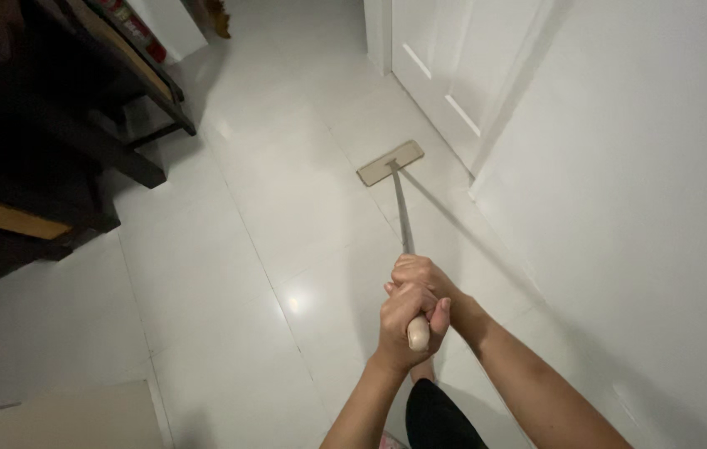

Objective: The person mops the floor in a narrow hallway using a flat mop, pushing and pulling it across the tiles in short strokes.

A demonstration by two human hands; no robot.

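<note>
Looking down from the head camera, I have both hands stacked at the top of a flat mop, my left hand [403,320] wrapped round the rounded pale end of the handle [417,333] and my right hand [420,273] clamped just beyond it, the two touching. The thin metal pole [401,212] runs away from my hands to the rectangular beige mop head [391,162], which lies flat on the glossy white tiled floor [229,274], well ahead of my grip and near the foot of the white door [453,75]. I judge the mop light and the pole stiff, though long enough to feel wobbly when steered only from the very end; a hold lower down the shaft would give more control, and the smooth end cap could slip in a damp palm. The tiles shine under the light and look slick, perhaps wet, though I cannot tell that from this angle. To the right of my hands a plain white wall [644,208] stands close, leaving little room to swing that way. Far off to the left is dark wooden furniture [46,125] with legs resting on the floor, where the mop head could catch. Below my left forearm, a beige flat surface [62,416] juts into view.
</note>
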